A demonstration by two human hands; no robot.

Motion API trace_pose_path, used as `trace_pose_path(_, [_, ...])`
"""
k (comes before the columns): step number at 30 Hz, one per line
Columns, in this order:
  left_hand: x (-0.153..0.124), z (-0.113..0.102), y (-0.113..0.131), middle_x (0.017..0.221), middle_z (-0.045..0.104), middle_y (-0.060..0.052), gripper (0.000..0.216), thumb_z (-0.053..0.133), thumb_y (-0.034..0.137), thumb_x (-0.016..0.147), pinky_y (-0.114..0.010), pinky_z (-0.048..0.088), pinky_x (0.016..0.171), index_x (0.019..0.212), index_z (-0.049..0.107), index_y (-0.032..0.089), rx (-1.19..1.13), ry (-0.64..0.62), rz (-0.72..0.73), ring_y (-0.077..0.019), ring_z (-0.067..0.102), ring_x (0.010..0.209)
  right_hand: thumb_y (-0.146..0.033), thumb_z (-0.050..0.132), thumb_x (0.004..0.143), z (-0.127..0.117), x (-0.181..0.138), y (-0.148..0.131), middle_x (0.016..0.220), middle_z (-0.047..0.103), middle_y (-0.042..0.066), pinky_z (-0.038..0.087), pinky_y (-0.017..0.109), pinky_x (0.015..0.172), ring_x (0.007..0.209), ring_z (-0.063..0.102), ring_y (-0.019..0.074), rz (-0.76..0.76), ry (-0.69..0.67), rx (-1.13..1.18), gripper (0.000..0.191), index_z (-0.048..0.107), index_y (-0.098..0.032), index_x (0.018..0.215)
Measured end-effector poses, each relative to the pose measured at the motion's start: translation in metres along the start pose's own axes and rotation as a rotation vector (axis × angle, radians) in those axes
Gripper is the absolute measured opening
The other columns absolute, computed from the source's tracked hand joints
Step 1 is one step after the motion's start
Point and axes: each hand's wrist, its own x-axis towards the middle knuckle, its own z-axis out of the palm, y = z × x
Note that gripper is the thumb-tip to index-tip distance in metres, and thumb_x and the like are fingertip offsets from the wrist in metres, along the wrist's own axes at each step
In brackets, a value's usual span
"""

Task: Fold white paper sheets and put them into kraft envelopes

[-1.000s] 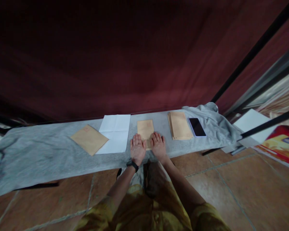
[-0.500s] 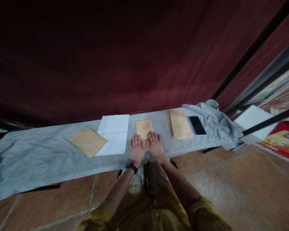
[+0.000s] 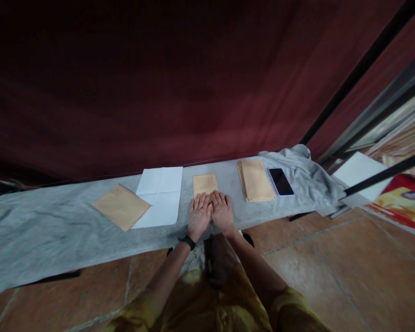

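A tan envelope (image 3: 205,181) lies in front of me on a grey cloth, its near half covered by my hands. My left hand (image 3: 199,215), with a black watch at the wrist, rests flat on its near left part, fingers stretched forward. Beside it, nearly touching, my right hand (image 3: 222,213) lies flat on the near right part, fingers also out. To the left another tan envelope (image 3: 121,207) sits at a slant over the corner of a creased white sheet of paper (image 3: 162,193). A stack of tan envelopes (image 3: 257,180) is to the right of my hands.
A smartphone (image 3: 281,181) lies right of the stack. The grey cloth (image 3: 65,221) covers a long narrow table and is bunched at the right end. A dark red curtain (image 3: 193,92) hangs behind. Black metal bars (image 3: 363,69) and a red-yellow package (image 3: 404,198) stand at the right.
My left hand has shifted inward across the envelope, so the two hands are now closer together. Both remain flat. The view has moved slightly.
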Motion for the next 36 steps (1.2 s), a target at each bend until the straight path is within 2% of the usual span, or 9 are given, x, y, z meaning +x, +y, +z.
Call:
trace_pose_path(5, [0.0098, -0.0025, -0.0083, 0.161, 0.034, -0.002, 0.053, 0.025, 0.035, 0.104, -0.046, 0.019, 0.123, 0.153, 0.037, 0.023, -0.007, -0.062, 0.052, -0.0205, 0.020, 0.152, -0.026, 0.035, 0.101, 0.0006, 0.0003, -0.0006, 0.157, 0.040, 0.012, 0.017, 0.047, 0.120, 0.145, 0.035, 0.0263, 0.006, 0.006, -0.012, 0.052, 0.040, -0.016, 0.151])
trace_pose_path(12, [0.0094, 0.0033, -0.0097, 0.161, 0.033, -0.001, 0.053, 0.026, 0.033, 0.103, -0.046, 0.017, 0.124, 0.155, 0.034, 0.025, -0.013, -0.018, 0.045, -0.0193, 0.019, 0.152, -0.026, 0.035, 0.101, 0.0017, 0.0001, -0.0001, 0.158, 0.039, 0.010, 0.017, 0.046, 0.120, 0.144, 0.035, 0.0254, 0.003, 0.022, -0.009, 0.051, 0.041, -0.018, 0.151])
trace_pose_path(26, [0.0058, 0.0026, -0.0083, 0.163, 0.028, -0.004, 0.055, 0.022, 0.037, 0.104, -0.044, 0.013, 0.125, 0.155, 0.033, 0.020, 0.024, 0.010, 0.024, -0.0193, 0.018, 0.153, -0.028, 0.036, 0.102, -0.0019, -0.0009, -0.0014, 0.157, 0.041, 0.010, 0.018, 0.046, 0.119, 0.143, 0.036, 0.0267, 0.008, 0.018, -0.015, 0.049, 0.043, -0.018, 0.149])
trace_pose_path(36, [0.0044, 0.0059, -0.0073, 0.163, 0.027, -0.007, 0.057, 0.022, 0.039, 0.104, -0.043, 0.017, 0.124, 0.154, 0.033, 0.015, 0.064, 0.018, -0.054, -0.0208, 0.019, 0.152, -0.027, 0.038, 0.101, -0.0028, -0.0011, -0.0026, 0.153, 0.047, 0.011, 0.019, 0.046, 0.118, 0.140, 0.039, 0.0261, 0.025, 0.067, 0.024, 0.046, 0.049, -0.017, 0.145])
